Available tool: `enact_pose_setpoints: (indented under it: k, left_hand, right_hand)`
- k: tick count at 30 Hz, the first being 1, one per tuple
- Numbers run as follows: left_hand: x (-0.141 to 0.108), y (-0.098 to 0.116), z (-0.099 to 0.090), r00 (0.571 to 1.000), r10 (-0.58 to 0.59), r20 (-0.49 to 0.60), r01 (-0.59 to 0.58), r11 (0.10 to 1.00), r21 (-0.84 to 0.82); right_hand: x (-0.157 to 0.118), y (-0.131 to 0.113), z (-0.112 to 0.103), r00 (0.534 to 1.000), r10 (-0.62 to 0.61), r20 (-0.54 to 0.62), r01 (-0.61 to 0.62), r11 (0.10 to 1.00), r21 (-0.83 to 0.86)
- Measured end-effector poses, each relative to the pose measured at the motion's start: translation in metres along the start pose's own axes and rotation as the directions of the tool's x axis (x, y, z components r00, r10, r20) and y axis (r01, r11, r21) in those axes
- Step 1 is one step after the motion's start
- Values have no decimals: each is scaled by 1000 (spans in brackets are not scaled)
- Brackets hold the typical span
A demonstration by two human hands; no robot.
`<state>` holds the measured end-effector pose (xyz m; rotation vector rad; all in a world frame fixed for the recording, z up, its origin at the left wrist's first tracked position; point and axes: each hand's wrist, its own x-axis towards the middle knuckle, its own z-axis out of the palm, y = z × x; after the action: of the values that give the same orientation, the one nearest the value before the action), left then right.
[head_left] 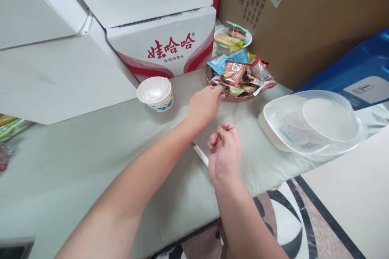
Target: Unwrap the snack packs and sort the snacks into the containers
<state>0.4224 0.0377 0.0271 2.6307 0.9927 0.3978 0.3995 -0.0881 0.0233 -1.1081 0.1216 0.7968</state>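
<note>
My left hand (206,104) reaches to the front left of a reddish-brown plate (232,98) heaped with wrapped snacks (235,73). Its fingers are closed at the plate's rim, with the fingertips close to the packets. Nearer to me, my right hand (226,147) is raised with its fingers curled in, and nothing shows in them. A thin white strip with a dark tip (200,155) lies on the covered table (173,186), partly hidden behind that hand. To the left of my left hand stands a paper bowl (155,94) with a blue pattern and something clear and crinkled inside.
Behind the snacks is a white tub (220,47) with more packets. White cartons (170,48), a brown cardboard box (306,28) and a blue box (361,68) line the back. At right, stacked bowls sit in a clear plastic bag (285,129). The table edge runs close by.
</note>
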Motion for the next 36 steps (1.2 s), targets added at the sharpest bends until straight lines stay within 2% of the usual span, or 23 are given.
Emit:
enact_pose_setpoints:
  k: [3,9,15,24,27,30,36]
  left_hand:
    - [17,5,5,1000,24,7,-24,999,34]
    - [43,16,21,999,43,-12,-43,999,9]
    - [58,30,32,995,95,-27,-95,995,-25]
    - [89,57,48,999,39,0,-38,987,-159]
    - [95,60,55,999,48,7,-45,964,-261]
    - [101,63,60,1000,-5,25,14,935,-356]
    - [111,66,59,975,-195,108,223,879,-421]
  right_hand:
    - [3,-4,-2,999,-1,-32,2,999,32]
    - [12,-11,-7,995,-4,-96,27,971,237]
    - [15,-15,-9,991,29,-134,6,967,256]
    - [11,-23,-13,987,18,-161,32,954,299]
    - [12,-25,-14,986,13,-165,39,949,312]
    - [14,-27,-14,985,2,-171,51,951,304]
    - [13,-25,-13,991,27,-130,17,945,325]
